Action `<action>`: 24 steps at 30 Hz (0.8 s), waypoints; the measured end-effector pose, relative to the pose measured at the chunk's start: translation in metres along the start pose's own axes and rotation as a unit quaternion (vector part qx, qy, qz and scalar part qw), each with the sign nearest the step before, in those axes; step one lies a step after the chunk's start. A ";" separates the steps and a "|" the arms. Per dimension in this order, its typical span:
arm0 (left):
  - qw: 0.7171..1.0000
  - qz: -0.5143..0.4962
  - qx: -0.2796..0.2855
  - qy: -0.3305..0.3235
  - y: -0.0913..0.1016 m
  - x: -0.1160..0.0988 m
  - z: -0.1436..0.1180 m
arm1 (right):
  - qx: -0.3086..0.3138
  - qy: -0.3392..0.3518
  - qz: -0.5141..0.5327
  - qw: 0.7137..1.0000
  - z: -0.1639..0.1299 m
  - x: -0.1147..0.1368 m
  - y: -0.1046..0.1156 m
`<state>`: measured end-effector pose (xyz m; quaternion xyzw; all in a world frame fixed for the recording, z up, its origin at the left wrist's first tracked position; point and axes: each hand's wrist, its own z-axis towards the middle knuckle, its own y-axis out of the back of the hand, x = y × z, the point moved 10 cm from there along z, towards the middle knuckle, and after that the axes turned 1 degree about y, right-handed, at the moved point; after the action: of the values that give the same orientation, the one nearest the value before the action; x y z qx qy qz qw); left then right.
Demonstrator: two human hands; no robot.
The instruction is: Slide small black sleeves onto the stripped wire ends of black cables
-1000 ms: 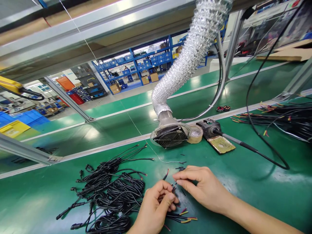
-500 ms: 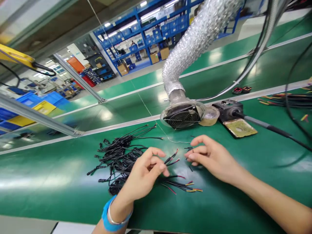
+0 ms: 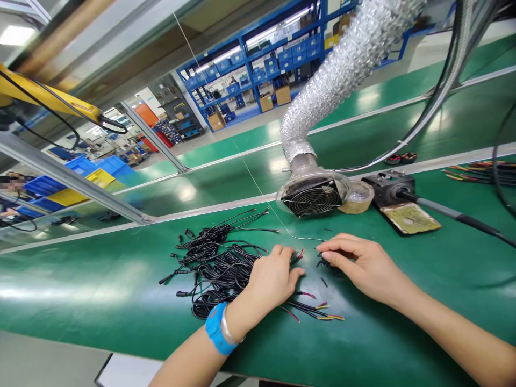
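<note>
My left hand (image 3: 274, 277) lies palm down over the right end of a heap of coiled black cables (image 3: 229, 266). Its thumb is spread away from the fingers, and the fingertips rest at stripped red-tipped cable ends (image 3: 300, 255). My right hand (image 3: 358, 263) is closed in a pinch, thumb tip against index finger; whatever is between them is too small to make out. Short black tube pieces (image 3: 324, 282) lie on the green bench around and beneath it. Below my left hand, more cable ends with red and yellow wires (image 3: 322, 312) fan out to the right.
Behind my hands stands a fan (image 3: 312, 199) on a silver duct (image 3: 322, 91). A roll of tape (image 3: 358, 198) sits beside it, then a soldering iron (image 3: 447, 209) in its stand with a yellowish sponge (image 3: 411, 217). A thin wire (image 3: 298, 236) crosses the bench near my right hand.
My left hand has turned palm down, and its thumb has moved away from the fingers. My right hand's thumb and index finger have come together over the tube pieces. The view has shifted slightly.
</note>
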<state>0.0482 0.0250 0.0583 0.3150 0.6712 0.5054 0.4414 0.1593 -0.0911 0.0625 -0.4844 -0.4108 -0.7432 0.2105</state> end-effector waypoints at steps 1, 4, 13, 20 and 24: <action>1.000 0.002 0.002 0.004 -0.003 -0.001 0.005 | 0.001 0.005 -0.003 1.000 0.001 0.001 0.000; 0.998 -0.063 -0.001 -0.016 -0.004 -0.005 0.009 | 0.003 0.005 0.008 1.000 0.001 0.001 -0.002; 0.926 -0.375 0.042 -0.009 -0.006 0.002 -0.006 | 0.053 -0.074 0.153 0.984 -0.005 -0.002 -0.027; 0.921 -0.385 0.061 -0.008 -0.011 0.002 -0.005 | 0.057 -0.078 0.171 0.980 -0.007 0.002 -0.025; 0.922 -0.382 0.069 -0.009 -0.012 0.001 -0.008 | 0.065 -0.082 0.167 0.980 -0.008 0.003 -0.026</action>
<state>0.0409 0.0194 0.0468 0.0686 0.7698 0.2484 0.5840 0.1351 -0.0824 0.0527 -0.5909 -0.3875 -0.6270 0.3278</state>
